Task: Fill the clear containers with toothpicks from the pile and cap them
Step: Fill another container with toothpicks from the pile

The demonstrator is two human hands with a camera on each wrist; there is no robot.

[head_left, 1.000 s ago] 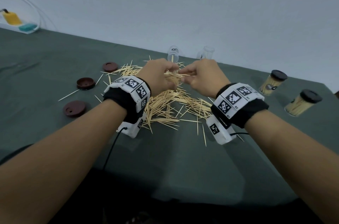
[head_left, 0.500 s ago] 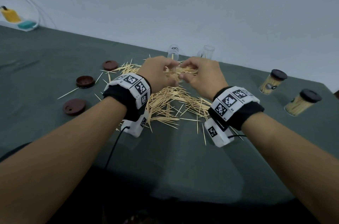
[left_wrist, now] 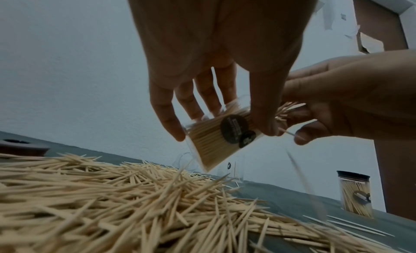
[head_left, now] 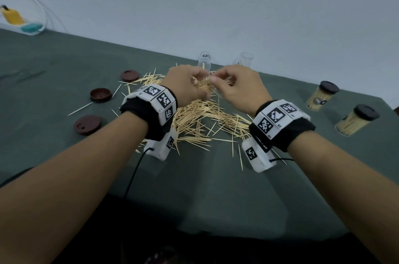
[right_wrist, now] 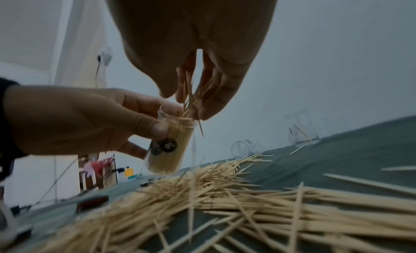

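Note:
My left hand [head_left: 195, 82] grips a clear container [left_wrist: 216, 141] packed with toothpicks, tilted and held just above the toothpick pile [head_left: 200, 119]. The container [right_wrist: 168, 150] has no cap, and its mouth faces my right hand [head_left: 218, 79]. That hand pinches a small bunch of toothpicks [right_wrist: 191, 95] with their tips at the mouth. A stray toothpick [right_wrist: 201, 129] hangs outside the rim. In the head view the container is mostly hidden behind my fingers.
Behind the pile an empty clear container [head_left: 204, 61] lies on its side and another [head_left: 245, 59] stands upright. Two filled, capped containers [head_left: 321, 96] [head_left: 356, 120] stand at right. Three brown caps [head_left: 129, 75] [head_left: 100, 94] [head_left: 87, 124] lie at left. A power strip [head_left: 30, 27] sits far left.
Both hands have lifted a little and moved away from me over the pile. The right hand has brought its bunch of toothpicks up to the container's mouth.

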